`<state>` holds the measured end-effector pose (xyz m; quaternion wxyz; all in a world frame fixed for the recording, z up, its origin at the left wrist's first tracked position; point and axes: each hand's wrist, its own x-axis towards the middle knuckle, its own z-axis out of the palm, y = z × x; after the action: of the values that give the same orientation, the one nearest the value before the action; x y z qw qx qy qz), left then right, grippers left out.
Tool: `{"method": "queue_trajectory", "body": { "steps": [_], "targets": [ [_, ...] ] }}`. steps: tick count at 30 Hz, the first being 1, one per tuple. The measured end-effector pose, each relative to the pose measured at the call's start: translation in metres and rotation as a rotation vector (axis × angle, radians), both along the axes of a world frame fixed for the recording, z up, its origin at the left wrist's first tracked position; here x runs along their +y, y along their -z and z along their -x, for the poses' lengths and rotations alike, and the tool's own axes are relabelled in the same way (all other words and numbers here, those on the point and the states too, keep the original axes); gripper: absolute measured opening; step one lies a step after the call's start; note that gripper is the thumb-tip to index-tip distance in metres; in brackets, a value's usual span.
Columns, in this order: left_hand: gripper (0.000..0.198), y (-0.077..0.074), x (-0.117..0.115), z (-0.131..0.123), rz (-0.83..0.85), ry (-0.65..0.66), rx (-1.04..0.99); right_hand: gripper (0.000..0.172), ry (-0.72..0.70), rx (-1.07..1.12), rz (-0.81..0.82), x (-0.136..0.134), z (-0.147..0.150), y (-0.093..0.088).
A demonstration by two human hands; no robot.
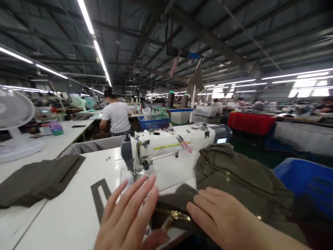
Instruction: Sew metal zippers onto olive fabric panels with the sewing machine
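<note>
My left hand (pixel 128 217) lies flat with its fingers stretched out, resting on the near end of an olive-green garment piece with a brass zipper (pixel 175 217). My right hand (pixel 221 217) lies flat on the same olive fabric (pixel 234 177), fingers together and extended. The fabric bunches up to the right of a white industrial sewing machine (pixel 169 144), whose needle end (pixel 135 170) stands just beyond my left fingertips. Pink thread snips (pixel 184 144) lie on the machine's arm.
A stack of olive cut pieces (pixel 33 180) lies on the white table at left, beside a narrow strip (pixel 100 198). A white fan (pixel 14 121) stands far left. A blue bin (pixel 307 180) sits at right. A person in a white shirt (pixel 117 116) works ahead.
</note>
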<state>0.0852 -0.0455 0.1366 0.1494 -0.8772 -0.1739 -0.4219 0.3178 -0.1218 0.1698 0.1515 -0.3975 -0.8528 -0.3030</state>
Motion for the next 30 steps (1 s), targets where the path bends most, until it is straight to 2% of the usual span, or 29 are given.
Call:
{"method": "queue_trajectory", "body": {
  "steps": [1, 2, 4, 6, 8, 10, 12, 15, 18, 20, 21, 23, 25, 27, 29, 30],
  "targets": [
    [0.053, -0.012, -0.003, -0.010, 0.117, 0.054, 0.071, 0.027, -0.062, 0.053, 0.116, 0.005, 0.009, 0.002],
    [0.041, -0.021, -0.005, -0.018, 0.352, 0.056, 0.184, 0.025, -0.087, 0.125, 0.240, 0.011, 0.013, 0.003],
    [0.019, -0.029, -0.005, -0.026, 0.817, -0.004, 0.293, 0.018, -0.036, 0.297, 0.511, 0.022, 0.012, 0.000],
    [0.011, -0.029, -0.001, -0.026, 1.137, -0.107, 0.249, 0.011, 0.059, 0.435, 0.782, 0.031, 0.002, -0.007],
    [0.015, -0.026, 0.002, -0.024, 1.300, -0.158, 0.094, 0.017, 0.068, 0.552, 0.946, 0.037, -0.011, -0.014],
    [0.020, -0.025, 0.003, -0.022, 1.410, -0.108, -0.068, 0.023, 0.028, 0.686, 0.969, 0.037, -0.023, -0.023],
    [0.030, -0.029, 0.000, -0.022, 1.497, 0.004, -0.185, 0.025, 0.047, 0.801, 0.913, 0.033, -0.029, -0.035],
    [0.043, -0.030, -0.008, -0.023, 1.641, 0.176, -0.224, 0.025, 0.080, 0.814, 0.844, 0.030, -0.030, -0.058],
    [0.049, -0.010, -0.010, -0.024, 1.764, 0.261, -0.135, 0.024, 0.030, 0.670, 0.901, 0.055, -0.020, -0.064],
    [0.050, 0.017, -0.003, -0.023, 1.719, 0.164, -0.105, 0.017, 0.053, 0.479, 0.991, 0.088, -0.009, -0.049],
    [0.051, 0.032, 0.002, -0.023, 1.653, 0.076, -0.112, 0.011, 0.143, 0.388, 0.971, 0.106, -0.004, -0.036],
    [0.050, 0.060, 0.012, -0.019, 1.546, -0.075, -0.142, 0.011, 0.267, 0.389, 0.863, 0.136, 0.007, -0.007],
    [0.049, 0.080, 0.019, -0.012, 1.565, -0.152, -0.198, 0.017, 0.397, 0.409, 0.721, 0.151, 0.012, 0.019],
    [0.046, 0.089, 0.021, -0.003, 1.682, -0.159, -0.256, 0.023, 0.504, 0.420, 0.624, 0.150, 0.012, 0.037],
    [0.039, 0.087, 0.019, 0.004, 1.763, -0.187, -0.216, 0.027, 0.563, 0.415, 0.595, 0.139, 0.007, 0.051],
    [0.034, 0.083, 0.017, 0.007, 1.731, -0.227, -0.129, 0.026, 0.570, 0.413, 0.602, 0.132, 0.005, 0.057]
  ]
}}
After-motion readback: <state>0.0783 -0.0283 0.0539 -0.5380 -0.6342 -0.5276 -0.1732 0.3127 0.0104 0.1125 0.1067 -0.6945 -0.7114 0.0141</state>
